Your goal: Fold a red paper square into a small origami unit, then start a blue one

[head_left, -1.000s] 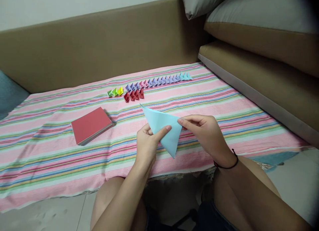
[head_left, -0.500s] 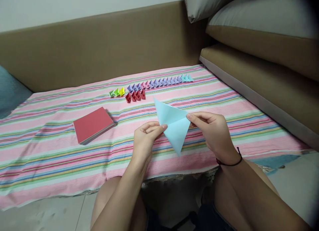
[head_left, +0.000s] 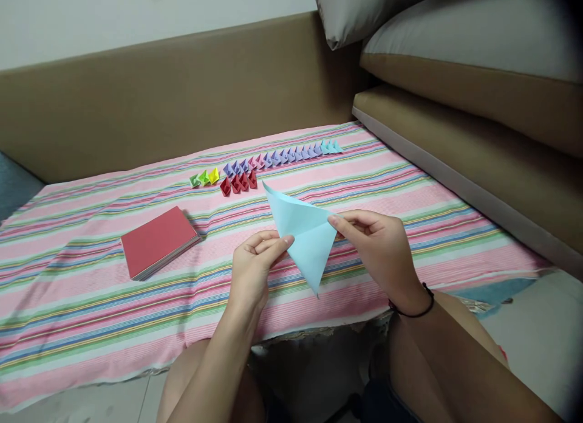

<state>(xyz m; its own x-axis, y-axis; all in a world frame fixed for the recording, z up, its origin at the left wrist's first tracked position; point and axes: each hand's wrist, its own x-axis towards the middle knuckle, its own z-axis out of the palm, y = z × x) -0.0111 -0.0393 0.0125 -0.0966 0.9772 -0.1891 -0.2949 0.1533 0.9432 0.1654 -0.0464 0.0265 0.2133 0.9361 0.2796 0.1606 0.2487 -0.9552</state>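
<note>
Cloth [head_left: 91, 301], striped pink, covers sofa [head_left: 159, 101] w/ cushions [head_left: 455, 46].

Single head-worn view, looking forward and down, close over the pink striped cloth-covered surface [head_left: 91, 301], brown padded backrest [head_left: 182, 101] beyond.

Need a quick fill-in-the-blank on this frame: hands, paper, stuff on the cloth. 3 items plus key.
1. Both the left hand and the right hand hold a folded light ____ paper triangle.
2. The stack of paper sheets on the striped cloth has a ____ top sheet.
3. The black wristband is on the ____ wrist.

Missing words: blue; red; right
</note>
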